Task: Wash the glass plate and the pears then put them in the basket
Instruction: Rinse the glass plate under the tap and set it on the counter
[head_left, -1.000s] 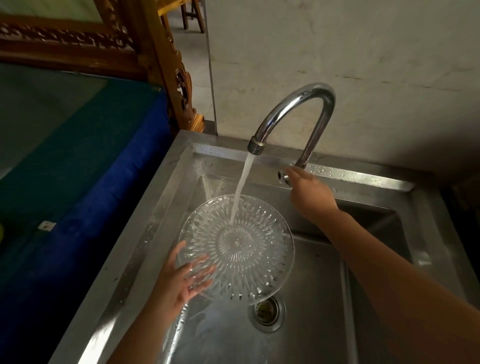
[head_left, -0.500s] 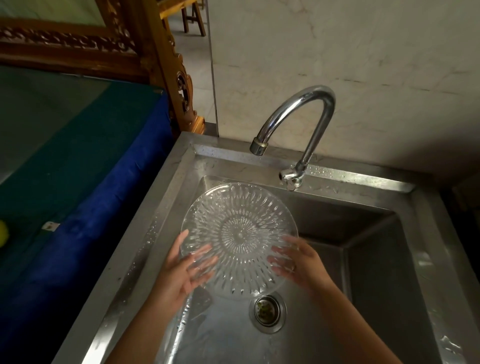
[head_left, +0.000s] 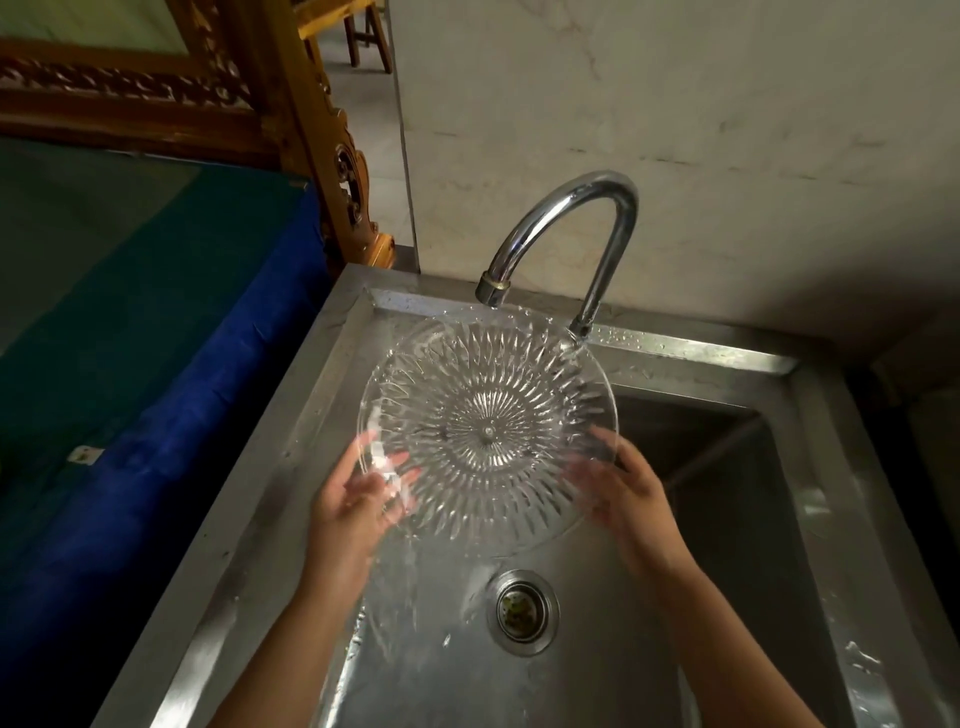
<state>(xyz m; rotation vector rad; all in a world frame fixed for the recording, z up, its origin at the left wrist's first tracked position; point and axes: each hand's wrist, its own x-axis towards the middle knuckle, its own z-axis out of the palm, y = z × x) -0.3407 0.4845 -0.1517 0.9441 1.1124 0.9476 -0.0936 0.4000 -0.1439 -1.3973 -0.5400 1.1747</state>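
The clear cut-glass plate (head_left: 488, 410) is held tilted above the steel sink (head_left: 691, 353), just under the spout of the faucet (head_left: 571, 228). My left hand (head_left: 353, 514) grips its lower left rim, the fingers showing through the glass. On the lower right rim my right hand (head_left: 634, 504) holds the plate in the same way, slightly blurred. No water runs from the spout. Drops fall from the plate into the basin. No pears and no basket are in view.
The drain (head_left: 522, 610) lies in the wet basin below the plate. A table under blue and green cloth (head_left: 156, 405) adjoins the sink on the left, with a carved wooden frame (head_left: 311, 130) behind it. A pale wall stands behind the faucet.
The water has stopped. My right hand left the faucet handle and took the plate's right rim. The plate has been lifted up toward the spout.
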